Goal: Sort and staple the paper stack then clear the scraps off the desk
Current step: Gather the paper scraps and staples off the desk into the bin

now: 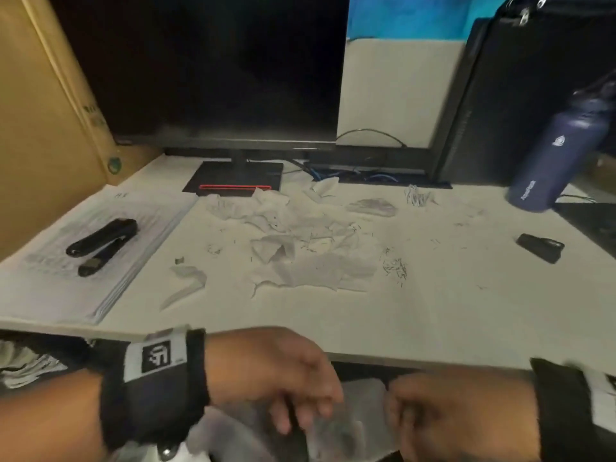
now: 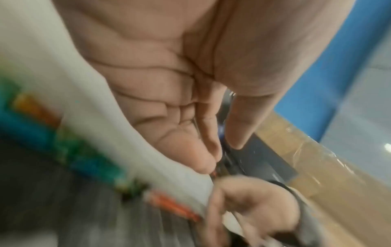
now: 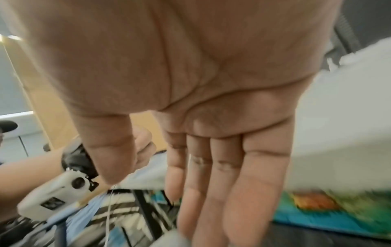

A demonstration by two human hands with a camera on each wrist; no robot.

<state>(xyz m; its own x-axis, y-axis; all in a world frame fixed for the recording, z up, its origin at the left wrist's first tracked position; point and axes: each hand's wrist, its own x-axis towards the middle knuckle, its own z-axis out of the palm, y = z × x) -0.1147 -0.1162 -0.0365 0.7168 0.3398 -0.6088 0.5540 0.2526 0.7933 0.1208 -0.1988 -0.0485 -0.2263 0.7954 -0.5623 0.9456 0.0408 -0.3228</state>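
While both hands hang just below the near edge of the tabletop point(image 1: 416, 321), the head view shows the left hand point(image 1: 280, 371) with fingers loosely extended and the right hand point(image 1: 443, 411) beside it, almost touching; something pale and translucent lies under both, too blurred to name. Beyond the hands, mid-tabletop, sits the pile of crumpled paper scraps point(image 1: 300, 241), with loose staples point(image 1: 395, 266) scattered just right of it. Far ahead-left of the left hand lies the paper stack point(image 1: 66, 261), a black stapler point(image 1: 103, 241) resting on top. Far ahead-right of the right hand: a small black staple remover point(image 1: 540, 246) and a navy water bottle point(image 1: 556, 155). A dark monitor point(image 1: 213, 68) stands behind the scraps.

Left wrist view: grip wide, palm bare, fingers point(image 2: 203, 155) straight, holding nothing; the right hand point(image 2: 253, 205) just past the fingertips. Heavy blur.

Right wrist view: grip wide, palm flat, fingers point(image 3: 249, 192) straight together, nothing held; the left hand point(image 3: 141, 147) lies beyond the thumb.
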